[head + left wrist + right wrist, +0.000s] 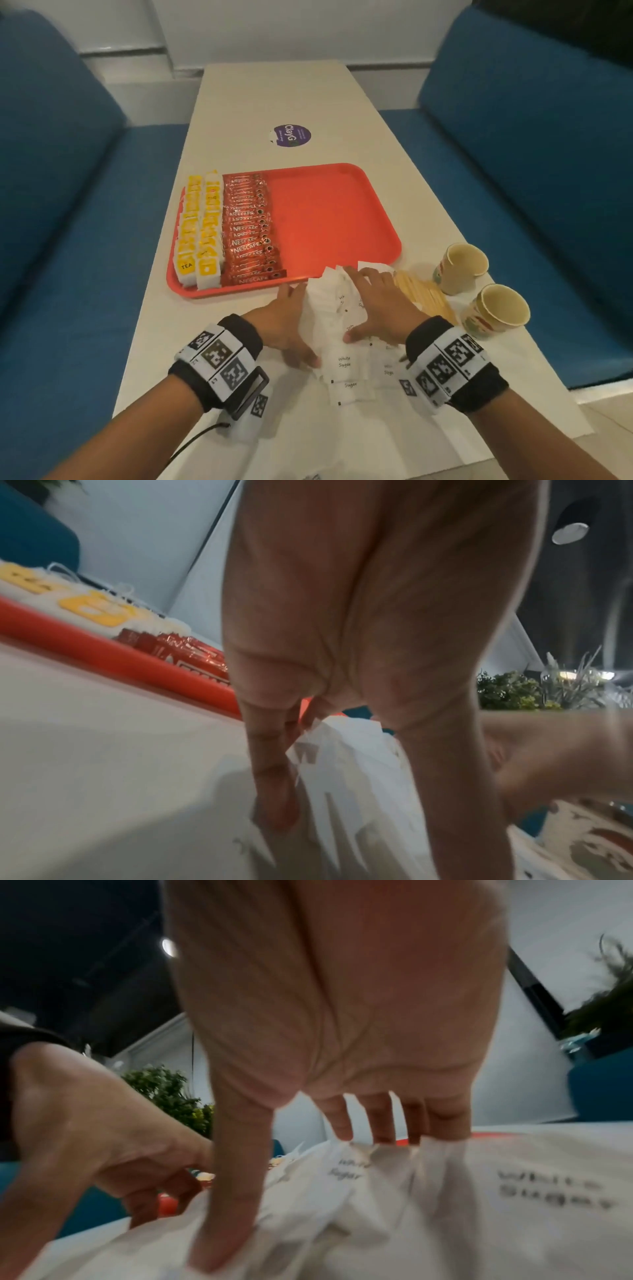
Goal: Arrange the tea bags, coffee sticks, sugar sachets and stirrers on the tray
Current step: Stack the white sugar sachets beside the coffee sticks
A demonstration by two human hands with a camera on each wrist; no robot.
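Observation:
A red tray [342, 212] lies across the table. Yellow tea bags [202, 226] fill two rows at its left end, and red coffee sticks [248, 226] lie in a column beside them. A loose pile of white sugar sachets [342, 363] lies on the table in front of the tray. My left hand [294, 325] presses against the pile's left side with straight fingers [270, 791]. My right hand [373, 301] lies spread on top of the sachets [445, 1204], its fingers [380, 1123] straight. Wooden stirrers [421, 294] lie just right of my right hand.
Two empty paper cups [462, 267] [496, 311] stand at the table's right edge beside the stirrers. A purple round sticker [292, 135] is on the table beyond the tray. Blue benches [513, 154] flank the table. The tray's right half is bare.

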